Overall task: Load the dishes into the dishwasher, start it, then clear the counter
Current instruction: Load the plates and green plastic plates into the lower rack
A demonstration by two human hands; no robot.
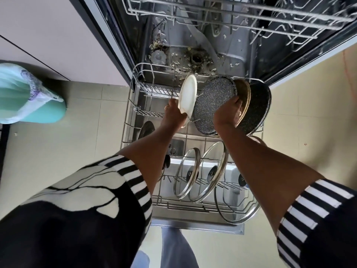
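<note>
- My striped sleeves (pixel 135 182) reach out over the near end of the lower rack (pixel 128 105), which is pulled out above the open dishwasher door (pixel 193 226).
- At that near end, three glass lids (pixel 186 173) stand on edge between the tines, with the largest at the near right corner.
- The small marks on the door panel under the rack are too small to read.
- Mid-rack, my left hand (pixel 174 114) pinches the lower rim of a white plate (pixel 188 93), thumb on its face. The plate stands upright on edge.
- Just right of it, my right hand (pixel 228 113) has its fingers curled over the edge of a speckled grey plate (pixel 214 101), gripping it.
- A brown plate (pixel 244 93) and a dark speckled plate (pixel 258 105) lean at the rack's far right, right behind my right hand.
- Beyond the rack, the tub floor (pixel 197 59) is strewn with food scraps.
- Farthest off, the upper rack (pixel 231 8) sits above the tub.
</note>
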